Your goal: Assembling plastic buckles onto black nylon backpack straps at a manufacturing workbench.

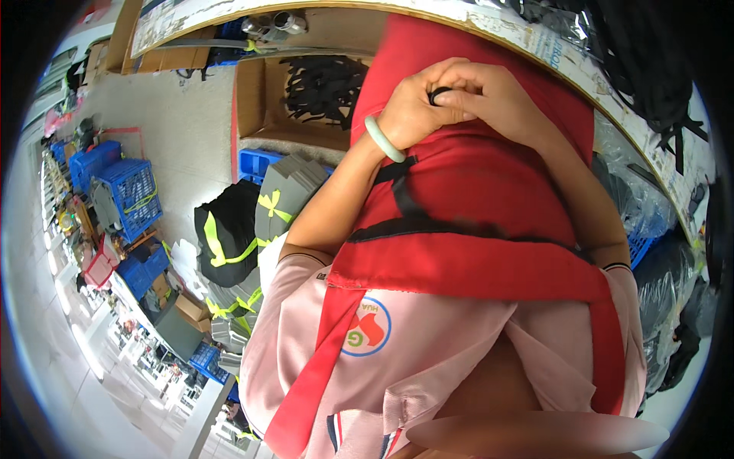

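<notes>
A red apron [474, 183] is spread over the lap, below the edge of a white-topped table [508, 29]; dark straps [650, 84] are draped over the table's far right corner; at the left, a cardboard carton [254, 99] is set beside the lap, with many loose black strips [325, 88] left lying in it; nearer, grey stacked pieces [294, 183] are seen already tied with yellow-green ribbon; over the apron, the left hand [419, 103] and right hand [489, 92] are brought together; the left hand's fingers are partly covered, so its grip cannot be told; the right hand is drawn narrow, a small black band [439, 95] apparently pinched by it, between the two hands; the work on this one piece is judged unfinished; how many have been completed cannot be told.
</notes>
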Demonstrator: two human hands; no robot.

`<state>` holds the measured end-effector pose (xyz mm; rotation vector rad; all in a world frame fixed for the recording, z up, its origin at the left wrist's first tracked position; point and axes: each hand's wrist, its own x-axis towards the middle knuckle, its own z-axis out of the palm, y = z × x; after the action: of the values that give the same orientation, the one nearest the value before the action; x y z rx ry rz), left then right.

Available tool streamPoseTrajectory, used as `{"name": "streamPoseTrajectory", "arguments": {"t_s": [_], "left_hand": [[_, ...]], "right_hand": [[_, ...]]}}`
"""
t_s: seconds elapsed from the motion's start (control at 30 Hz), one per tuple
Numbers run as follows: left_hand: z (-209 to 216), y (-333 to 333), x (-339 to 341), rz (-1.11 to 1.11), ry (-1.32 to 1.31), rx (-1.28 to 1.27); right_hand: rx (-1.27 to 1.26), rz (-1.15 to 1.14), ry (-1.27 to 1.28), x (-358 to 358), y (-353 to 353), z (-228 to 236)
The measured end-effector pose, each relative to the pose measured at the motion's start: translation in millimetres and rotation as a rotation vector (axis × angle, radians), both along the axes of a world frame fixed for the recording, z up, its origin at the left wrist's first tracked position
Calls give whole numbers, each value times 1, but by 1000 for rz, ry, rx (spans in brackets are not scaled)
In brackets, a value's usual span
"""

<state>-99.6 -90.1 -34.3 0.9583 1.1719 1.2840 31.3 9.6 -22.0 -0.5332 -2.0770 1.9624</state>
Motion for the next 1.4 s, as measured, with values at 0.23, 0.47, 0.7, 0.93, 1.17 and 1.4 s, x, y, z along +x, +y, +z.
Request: {"name": "streamPoseTrajectory", "arguments": {"t_s": [0.23, 0.47, 0.7, 0.93, 1.17, 1.4], "left_hand": [[-3, 8, -15, -93, -459, -324], [-24, 22, -4, 98, -961, -372], [-18, 16, 1, 159, -936, -568], [-5, 33, 21, 36, -350, -480], [4, 41, 40, 139, 55, -202], [-5, 36, 29, 165, 448, 136]], "right_hand": [[-523, -329, -95, 42, 20, -11], [-283, -250, -109, 43, 14, -10], [1314, -789, -410, 152, 86, 8], [908, -739, -360, 138, 67, 20], [-176, -412, -242, 81, 12, 38], [-482, -429, -264, 73, 10, 23]]}}
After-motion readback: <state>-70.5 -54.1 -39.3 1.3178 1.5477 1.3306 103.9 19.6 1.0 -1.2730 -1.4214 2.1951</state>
